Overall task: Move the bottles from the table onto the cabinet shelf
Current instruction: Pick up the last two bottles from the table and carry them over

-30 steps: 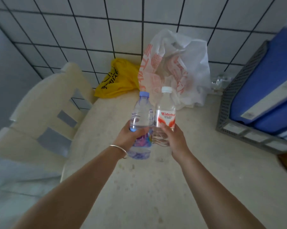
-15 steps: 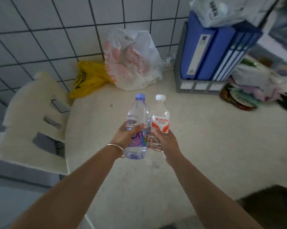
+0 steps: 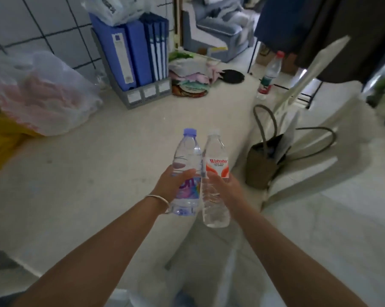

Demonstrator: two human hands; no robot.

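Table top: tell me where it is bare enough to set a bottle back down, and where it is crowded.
The table is bare across the middle, between the white plastic bag and the right edge beside the brown handbag. The back is crowded: blue binders, folded cloths and a red-capped bottle.

One view only, the head camera, and it looks forward and steeply down from above the person's own forearms, which run up from the bottom edge. The wide lens bows the tiled wall (image 3: 43, 36) at upper left. Both hands sit close, near centre frame: left hand (image 3: 172, 182), right hand (image 3: 223, 185). The pale tabletop (image 3: 87, 173) fills the left and middle, the blue binders (image 3: 131, 52) lie far back, and a doorway to another room opens at the top.
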